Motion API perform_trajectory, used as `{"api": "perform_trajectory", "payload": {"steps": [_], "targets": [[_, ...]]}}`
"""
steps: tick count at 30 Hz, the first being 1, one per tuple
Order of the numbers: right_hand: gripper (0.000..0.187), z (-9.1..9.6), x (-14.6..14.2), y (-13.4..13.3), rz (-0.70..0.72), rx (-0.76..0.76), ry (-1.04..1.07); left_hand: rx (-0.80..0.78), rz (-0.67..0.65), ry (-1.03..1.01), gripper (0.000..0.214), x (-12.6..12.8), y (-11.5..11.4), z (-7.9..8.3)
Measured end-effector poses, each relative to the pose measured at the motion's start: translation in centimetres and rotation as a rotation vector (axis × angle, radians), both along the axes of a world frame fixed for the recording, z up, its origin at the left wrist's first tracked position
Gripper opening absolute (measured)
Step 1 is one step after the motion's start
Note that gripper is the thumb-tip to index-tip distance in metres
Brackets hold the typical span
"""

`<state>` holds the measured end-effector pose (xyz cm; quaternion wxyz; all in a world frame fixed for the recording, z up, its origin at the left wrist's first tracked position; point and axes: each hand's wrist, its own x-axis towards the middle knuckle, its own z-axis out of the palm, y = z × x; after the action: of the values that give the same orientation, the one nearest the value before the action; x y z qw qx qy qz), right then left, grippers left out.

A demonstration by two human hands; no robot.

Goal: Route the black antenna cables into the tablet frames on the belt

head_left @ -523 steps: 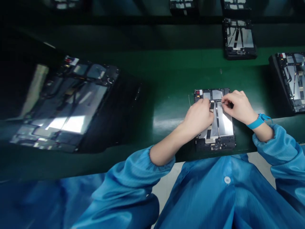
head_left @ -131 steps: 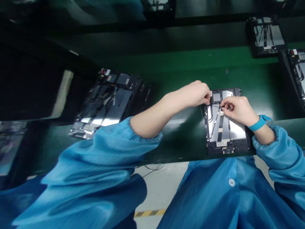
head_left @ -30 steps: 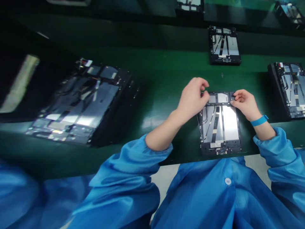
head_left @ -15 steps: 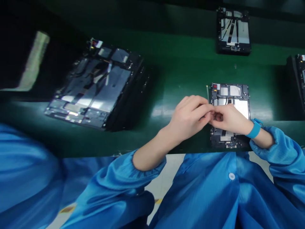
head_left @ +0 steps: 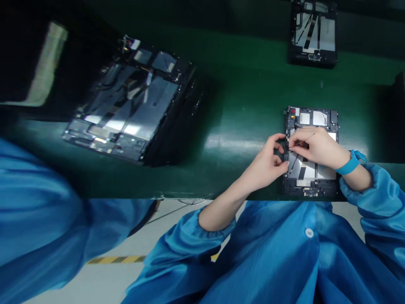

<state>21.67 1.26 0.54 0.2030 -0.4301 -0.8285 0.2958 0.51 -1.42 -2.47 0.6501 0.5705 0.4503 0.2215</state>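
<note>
The right grip [head_left: 319, 147] pinches a thin black wire [head_left: 307, 138] over the tablet frame [head_left: 311, 188]; the left grip [head_left: 267, 162], spread, steadies the frame's edge.

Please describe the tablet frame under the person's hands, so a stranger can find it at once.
On the green workbench, look at the edge nearest the blue smock. There lies an open tablet housing with silver panels. Only this one has the left hand and right hand at it.
</note>
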Motion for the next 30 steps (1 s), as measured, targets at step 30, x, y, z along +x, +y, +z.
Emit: {"api": "perform_trajectory", "payload": {"steps": [30], "targets": [[0.022, -2.9, -1.1, 2.0, -0.112, 0.106, 0.082, -0.11, 0.271, -0.018, 0.049, 1.2, 2.7, -0.2]]}}
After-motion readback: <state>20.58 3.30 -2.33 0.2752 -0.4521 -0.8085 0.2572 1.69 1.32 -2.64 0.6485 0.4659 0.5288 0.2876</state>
